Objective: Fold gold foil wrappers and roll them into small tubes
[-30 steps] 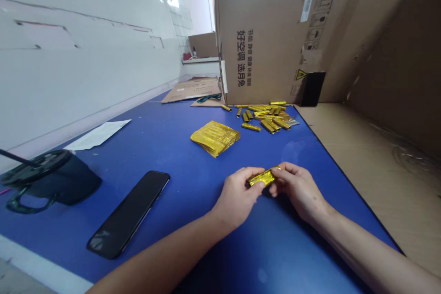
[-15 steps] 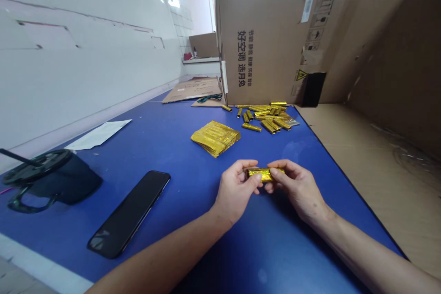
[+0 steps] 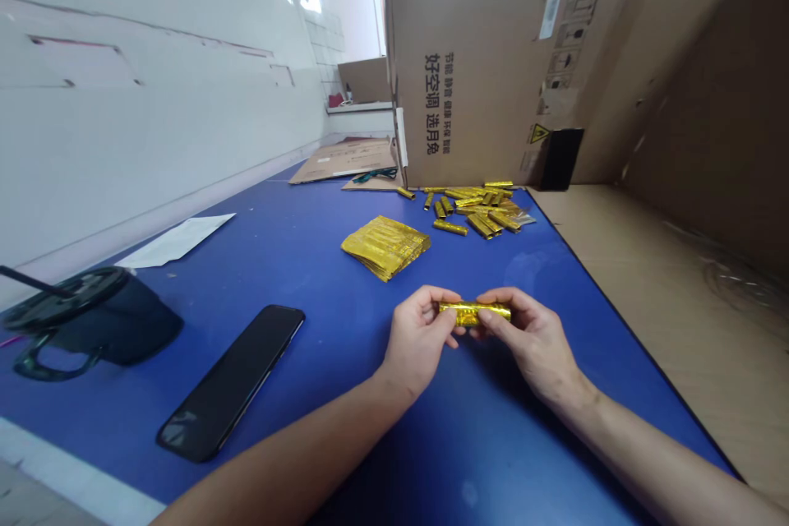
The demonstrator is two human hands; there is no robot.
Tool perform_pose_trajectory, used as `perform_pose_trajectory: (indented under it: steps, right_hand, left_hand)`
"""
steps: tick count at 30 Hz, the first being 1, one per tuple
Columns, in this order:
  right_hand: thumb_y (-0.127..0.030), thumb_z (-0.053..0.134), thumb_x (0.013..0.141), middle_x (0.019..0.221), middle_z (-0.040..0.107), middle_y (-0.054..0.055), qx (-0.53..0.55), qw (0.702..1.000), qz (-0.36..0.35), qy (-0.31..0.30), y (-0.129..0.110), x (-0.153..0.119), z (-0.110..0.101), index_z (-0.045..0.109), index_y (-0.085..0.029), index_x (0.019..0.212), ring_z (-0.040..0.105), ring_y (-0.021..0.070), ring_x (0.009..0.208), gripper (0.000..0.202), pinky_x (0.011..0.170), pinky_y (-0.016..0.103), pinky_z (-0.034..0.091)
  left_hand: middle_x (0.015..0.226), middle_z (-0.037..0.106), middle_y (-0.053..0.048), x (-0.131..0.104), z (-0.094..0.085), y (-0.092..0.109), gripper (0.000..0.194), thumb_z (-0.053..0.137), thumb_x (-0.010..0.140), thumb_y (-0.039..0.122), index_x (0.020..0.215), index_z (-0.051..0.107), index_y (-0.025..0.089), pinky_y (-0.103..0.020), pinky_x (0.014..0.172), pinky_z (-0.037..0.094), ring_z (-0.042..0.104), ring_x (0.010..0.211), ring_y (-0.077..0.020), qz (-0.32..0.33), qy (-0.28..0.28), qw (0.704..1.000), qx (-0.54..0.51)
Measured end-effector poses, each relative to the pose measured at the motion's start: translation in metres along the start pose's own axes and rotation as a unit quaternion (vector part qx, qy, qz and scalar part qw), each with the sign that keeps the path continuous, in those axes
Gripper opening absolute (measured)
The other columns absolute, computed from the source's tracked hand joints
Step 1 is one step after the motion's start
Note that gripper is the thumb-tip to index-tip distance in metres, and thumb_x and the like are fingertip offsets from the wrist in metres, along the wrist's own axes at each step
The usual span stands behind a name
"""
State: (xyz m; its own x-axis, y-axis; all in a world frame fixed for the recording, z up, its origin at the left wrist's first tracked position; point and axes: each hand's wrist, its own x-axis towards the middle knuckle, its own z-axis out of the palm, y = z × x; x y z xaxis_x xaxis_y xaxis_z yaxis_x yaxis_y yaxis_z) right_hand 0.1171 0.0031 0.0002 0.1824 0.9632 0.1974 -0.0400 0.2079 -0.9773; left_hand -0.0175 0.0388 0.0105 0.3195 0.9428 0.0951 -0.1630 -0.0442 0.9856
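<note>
A small rolled piece of shiny gold foil [image 3: 467, 313] lies level between both hands, above the blue table [image 3: 345, 362]. My left hand [image 3: 420, 337] is closed on its left end, thumb on the near side. The right end is pinched by my right hand [image 3: 535, 337], its thumb pressed against the foil. Fingers behind the roll are partly hidden. Beyond my hands a flat stack of gold foil sheets [image 3: 385, 247] rests on the table. Farther back lies a loose heap of similar gold foil rolls [image 3: 486, 223].
A black phone [image 3: 233, 382] and a dark lidded mug [image 3: 117, 316] with a straw are at the left. White paper [image 3: 178, 242] lies near the wall. A large cardboard box [image 3: 486, 82] stands at the back, with flat cardboard [image 3: 345, 160] beside it.
The foil roll has turned slightly in my fingers and looks more tightly rounded. Both thumbs have shifted a little along it. Everything else on the table stays in place.
</note>
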Motion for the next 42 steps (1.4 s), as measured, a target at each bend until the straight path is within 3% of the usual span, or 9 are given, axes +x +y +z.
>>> perform_pose_trajectory:
  steps: [8, 12, 18, 25, 34, 42]
  right_hand:
    - [-0.029, 0.059, 0.070, 0.067, 0.060, 0.000, -0.089, 0.996, -0.025, -0.007, 0.002, -0.005, 0.006, 0.057, -0.018, 0.080, 0.056, 0.0134, 0.059, 0.015, 0.055, 0.025, 0.046]
    - [-0.028, 0.055, 0.072, 0.071, 0.061, 0.001, -0.120, 0.992, -0.031, -0.026, 0.003, -0.007, 0.006, 0.059, -0.018, 0.082, 0.055, 0.0135, 0.062, 0.014, 0.058, 0.025, 0.045]
    - [-0.027, 0.053, 0.074, 0.064, 0.059, 0.000, -0.114, 0.993, -0.008, -0.036, 0.003, -0.007, 0.007, 0.060, -0.017, 0.080, 0.053, 0.0121, 0.055, 0.014, 0.053, 0.024, 0.044]
    - [-0.029, 0.055, 0.072, 0.065, 0.060, 0.000, -0.095, 0.995, 0.001, -0.015, 0.006, -0.002, 0.003, 0.060, -0.017, 0.078, 0.054, 0.0124, 0.055, 0.014, 0.053, 0.025, 0.044]
    - [-0.032, 0.059, 0.072, 0.074, 0.061, 0.002, -0.127, 0.992, -0.016, -0.024, 0.008, -0.005, 0.005, 0.058, -0.018, 0.087, 0.054, 0.0131, 0.062, 0.022, 0.055, 0.024, 0.044]
    - [-0.035, 0.054, 0.075, 0.070, 0.060, 0.001, -0.123, 0.992, -0.018, -0.027, 0.008, -0.003, 0.003, 0.058, -0.017, 0.083, 0.053, 0.0125, 0.058, 0.020, 0.054, 0.025, 0.044]
  left_hand:
    - [0.061, 0.054, 0.001, 0.002, -0.002, -0.005, 0.008, 0.048, 0.064, 0.014, 0.069, 0.054, 0.013, -0.017, 0.045, 0.039, 0.050, 0.054, -0.0086, -0.007, 0.021, 1.000, 0.020]
    - [0.062, 0.054, 0.001, 0.003, -0.004, -0.008, 0.013, 0.046, 0.064, 0.014, 0.073, 0.055, 0.014, -0.016, 0.043, 0.038, 0.050, 0.052, -0.0079, -0.018, 0.031, 0.999, 0.017]
    - [0.044, 0.044, 0.004, 0.003, -0.005, -0.005, 0.012, 0.044, 0.068, 0.017, 0.074, 0.054, 0.013, -0.014, 0.031, 0.026, 0.038, 0.035, -0.0052, -0.065, 0.012, 0.997, 0.036]
    - [0.068, 0.054, -0.001, 0.005, -0.004, 0.006, 0.016, 0.054, 0.065, 0.013, 0.081, 0.051, 0.011, -0.017, 0.039, 0.038, 0.049, 0.048, -0.0066, -0.121, -0.029, 0.988, -0.091]
    - [0.067, 0.056, -0.002, 0.005, -0.004, 0.001, 0.018, 0.057, 0.067, 0.016, 0.083, 0.050, 0.011, -0.017, 0.040, 0.040, 0.052, 0.047, -0.0069, -0.111, -0.005, 0.991, -0.077]
    - [0.056, 0.052, 0.003, 0.004, -0.004, -0.001, 0.021, 0.062, 0.064, 0.025, 0.078, 0.052, 0.012, -0.014, 0.037, 0.035, 0.049, 0.044, -0.0061, -0.093, -0.007, 0.995, -0.046]
